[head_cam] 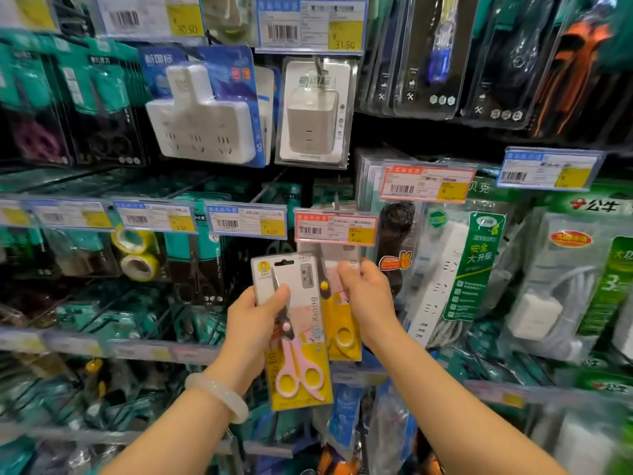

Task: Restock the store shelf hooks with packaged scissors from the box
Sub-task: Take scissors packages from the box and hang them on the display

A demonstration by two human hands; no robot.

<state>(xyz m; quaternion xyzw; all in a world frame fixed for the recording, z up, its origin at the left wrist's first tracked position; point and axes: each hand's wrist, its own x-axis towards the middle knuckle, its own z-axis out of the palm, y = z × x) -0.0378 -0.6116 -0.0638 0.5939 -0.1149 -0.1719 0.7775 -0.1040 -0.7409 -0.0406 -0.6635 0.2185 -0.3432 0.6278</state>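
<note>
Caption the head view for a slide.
Left hand holds pink scissors pack; right hand grips yellow scissors pack under a red price tag.

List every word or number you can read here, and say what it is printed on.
"SCISSORS": grey tab on the pink scissors pack in the left hand.
"31.50": yellow patch of the top price tag.
"30.50", probably: price tag to its left.
"4.00", roughly: blue-edged price tag.
"3.50", roughly: price tag beside it.
Chinese lettering on the green power strip pack and white adapter pack: not transcribed.
Barcodes and small print: too blurred.
</note>
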